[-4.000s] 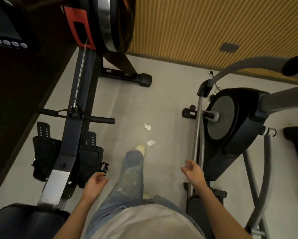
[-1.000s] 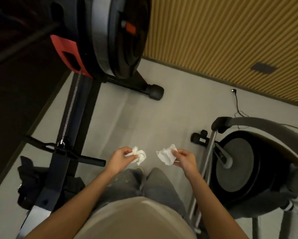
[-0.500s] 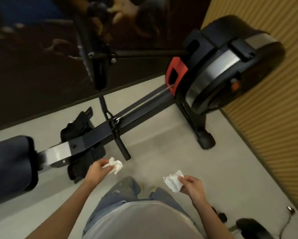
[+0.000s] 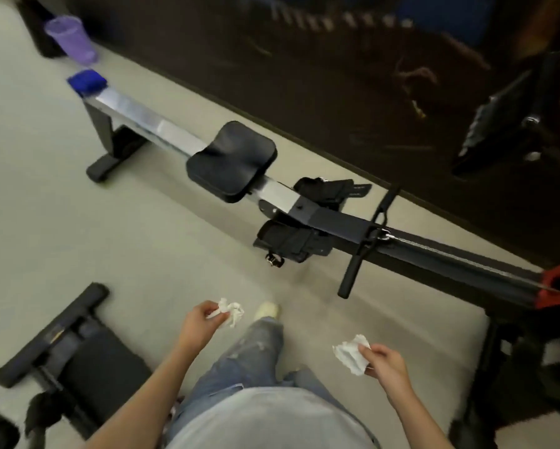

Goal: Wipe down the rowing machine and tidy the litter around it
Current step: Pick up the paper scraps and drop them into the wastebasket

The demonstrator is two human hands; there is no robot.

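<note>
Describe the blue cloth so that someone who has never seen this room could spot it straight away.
Find the rowing machine that runs along the dark wall, and follow its shiny metal rail away from the black seat to the far end above the rear leg. The blue cloth lies on that rail tip. It is the only bright blue thing there, flat and folded, just short of the upright purple cup.

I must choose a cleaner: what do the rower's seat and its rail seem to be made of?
Seat: matte black padding, probably vinyl or foam; it gives no reflection. Rail: bare metal, likely brushed aluminium; silver, with bright streaks of light. Neither material is certain from the look alone.
</note>
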